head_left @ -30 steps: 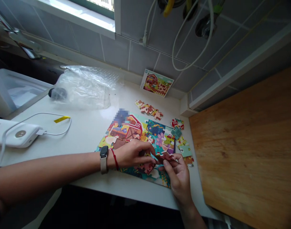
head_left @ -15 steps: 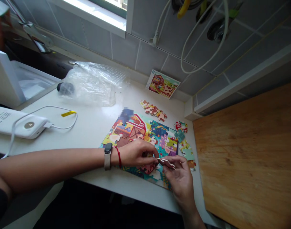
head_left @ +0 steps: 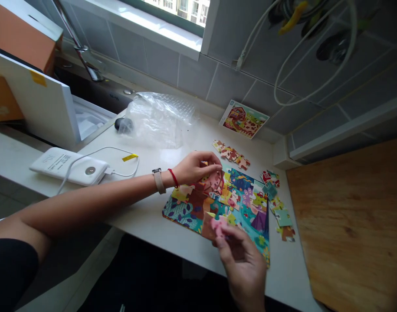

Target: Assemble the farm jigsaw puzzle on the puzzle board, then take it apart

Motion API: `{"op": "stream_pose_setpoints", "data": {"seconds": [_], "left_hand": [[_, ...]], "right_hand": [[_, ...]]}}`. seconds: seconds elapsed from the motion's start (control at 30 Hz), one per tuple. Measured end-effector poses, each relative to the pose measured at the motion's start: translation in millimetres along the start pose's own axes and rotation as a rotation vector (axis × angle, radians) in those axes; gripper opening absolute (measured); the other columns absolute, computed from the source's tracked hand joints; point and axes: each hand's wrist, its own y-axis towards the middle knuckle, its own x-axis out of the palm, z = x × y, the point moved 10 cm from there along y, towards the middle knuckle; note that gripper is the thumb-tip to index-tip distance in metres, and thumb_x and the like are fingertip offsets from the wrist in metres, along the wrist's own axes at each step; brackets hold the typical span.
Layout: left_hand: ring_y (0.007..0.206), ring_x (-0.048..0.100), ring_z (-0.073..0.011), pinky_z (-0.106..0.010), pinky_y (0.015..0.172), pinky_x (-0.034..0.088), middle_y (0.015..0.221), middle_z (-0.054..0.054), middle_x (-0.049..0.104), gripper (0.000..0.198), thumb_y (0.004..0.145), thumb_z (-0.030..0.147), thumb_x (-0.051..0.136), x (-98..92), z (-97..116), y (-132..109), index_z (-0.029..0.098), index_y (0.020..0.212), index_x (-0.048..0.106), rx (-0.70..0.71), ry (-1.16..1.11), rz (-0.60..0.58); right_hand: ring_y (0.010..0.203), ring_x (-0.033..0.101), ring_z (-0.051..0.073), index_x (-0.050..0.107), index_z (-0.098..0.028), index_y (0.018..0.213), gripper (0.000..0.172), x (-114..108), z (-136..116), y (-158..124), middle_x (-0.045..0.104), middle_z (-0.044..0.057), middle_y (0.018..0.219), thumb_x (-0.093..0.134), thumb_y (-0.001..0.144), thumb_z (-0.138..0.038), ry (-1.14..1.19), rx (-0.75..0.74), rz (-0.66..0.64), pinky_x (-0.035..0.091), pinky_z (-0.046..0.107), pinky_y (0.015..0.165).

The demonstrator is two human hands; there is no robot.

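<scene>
A colourful jigsaw puzzle board [head_left: 185,216] lies on the white counter, partly covered by joined farm-picture pieces. Over its upper left part is my left hand [head_left: 198,168], fingers closed on a pinkish-red puzzle piece [head_left: 214,183] that hangs below them. Near the board's front edge, my right hand [head_left: 245,258] pinches a brown and pink puzzle piece [head_left: 210,225] between thumb and fingers; whether more than one piece is there I cannot tell. Loose cow-patterned pieces [head_left: 231,154] lie behind the board, and other loose pieces [head_left: 283,217] lie along its right side.
A farm picture card [head_left: 244,119] leans on the tiled wall. To the left are crumpled clear plastic [head_left: 155,123], a white power bank [head_left: 70,166] with its cable, and a white box [head_left: 45,104] by the sink. A wooden board [head_left: 351,216] stands at the right.
My hands have moved apart: the left went up and back over the board with its piece, the right came down towards the front edge. The camera view has shifted left.
</scene>
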Motion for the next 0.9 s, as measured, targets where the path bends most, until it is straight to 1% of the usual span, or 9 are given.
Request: {"op": "stream_pose_setpoints", "data": {"seconds": [0.07, 0.1, 0.17, 0.23, 0.4, 0.5, 0.73, 0.83, 0.9], "left_hand": [[0.072, 0.067, -0.0118, -0.023, 0.067, 0.056, 0.085, -0.005, 0.076, 0.028, 0.094, 0.04, 0.074, -16.4, -28, -1, 0.012, 0.092, 0.072, -0.087, -0.102, 0.044], [0.072, 0.067, -0.0115, -0.023, 0.067, 0.056, 0.085, -0.004, 0.075, 0.029, 0.093, 0.041, 0.075, -20.9, -37, -2, 0.012, 0.091, 0.071, -0.105, -0.14, 0.057], [0.073, 0.067, -0.012, -0.023, 0.068, 0.056, 0.086, -0.005, 0.076, 0.029, 0.092, 0.041, 0.076, -24.1, -47, -4, 0.012, 0.093, 0.071, -0.118, -0.195, 0.07], [0.076, 0.068, -0.013, -0.023, 0.069, 0.055, 0.088, -0.005, 0.076, 0.027, 0.093, 0.039, 0.075, -23.6, -49, -7, 0.012, 0.094, 0.072, -0.114, -0.214, 0.083], [0.075, 0.068, -0.0131, -0.023, 0.067, 0.054, 0.089, -0.006, 0.077, 0.021, 0.094, 0.033, 0.072, -17.2, -50, -8, 0.012, 0.092, 0.074, -0.121, -0.191, 0.081], [0.071, 0.067, -0.0128, -0.022, 0.064, 0.052, 0.083, -0.005, 0.075, 0.022, 0.094, 0.034, 0.073, -16.0, -54, -9, 0.012, 0.092, 0.074, -0.139, -0.191, 0.081], [0.072, 0.067, -0.0123, -0.023, 0.065, 0.053, 0.088, -0.006, 0.077, 0.021, 0.096, 0.034, 0.071, -13.6, -51, -10, 0.013, 0.093, 0.074, -0.116, -0.167, 0.061], [0.073, 0.067, -0.0127, -0.023, 0.066, 0.053, 0.089, -0.006, 0.077, 0.02, 0.096, 0.033, 0.071, -14.2, -49, -10, 0.013, 0.092, 0.074, -0.094, -0.175, 0.067], [0.073, 0.067, -0.0128, -0.023, 0.066, 0.053, 0.089, -0.006, 0.077, 0.02, 0.096, 0.033, 0.071, -14.4, -48, -10, 0.013, 0.092, 0.074, -0.088, -0.17, 0.068]], "right_hand": [[0.103, 0.081, 0.027, 0.077, -0.026, 0.119, 0.024, 42, -12, 0, 0.082, 0.009, 0.114, 0.073, 0.095, -0.022, -0.088, -0.097, -0.143, 0.069, 0.034, 0.082], [0.106, 0.08, 0.027, 0.077, -0.026, 0.122, 0.028, 58, -19, 1, 0.082, 0.009, 0.116, 0.073, 0.095, -0.02, -0.138, -0.163, -0.186, 0.068, 0.036, 0.086], [0.107, 0.078, 0.026, 0.074, -0.027, 0.129, 0.035, 81, -28, 3, 0.081, 0.008, 0.117, 0.072, 0.095, -0.017, -0.233, -0.269, -0.242, 0.066, 0.038, 0.092], [0.105, 0.076, 0.025, 0.071, -0.027, 0.133, 0.039, 93, -34, 7, 0.08, 0.008, 0.115, 0.071, 0.096, -0.015, -0.299, -0.334, -0.263, 0.065, 0.038, 0.092], [0.089, 0.073, 0.022, 0.07, -0.025, 0.135, 0.035, 103, -34, 12, 0.075, 0.007, 0.099, 0.066, 0.101, -0.018, -0.43, -0.382, -0.276, 0.063, 0.033, 0.078], [0.084, 0.07, 0.021, 0.069, -0.025, 0.138, 0.036, 107, -33, 12, 0.07, 0.006, 0.093, 0.064, 0.103, -0.021, -0.484, -0.393, -0.291, 0.062, 0.031, 0.073], [0.085, 0.068, 0.022, 0.064, -0.025, 0.146, 0.041, 120, -35, 9, 0.069, 0.006, 0.094, 0.063, 0.105, -0.02, -0.507, -0.477, -0.325, 0.06, 0.033, 0.072], [0.084, 0.067, 0.022, 0.067, -0.025, 0.144, 0.04, 119, -35, 9, 0.067, 0.007, 0.094, 0.065, 0.103, -0.02, -0.546, -0.503, -0.285, 0.06, 0.034, 0.071], [0.089, 0.067, 0.023, 0.07, -0.025, 0.139, 0.037, 117, -37, 9, 0.066, 0.009, 0.101, 0.066, 0.102, -0.02, -0.576, -0.515, -0.245, 0.061, 0.035, 0.072]]}}
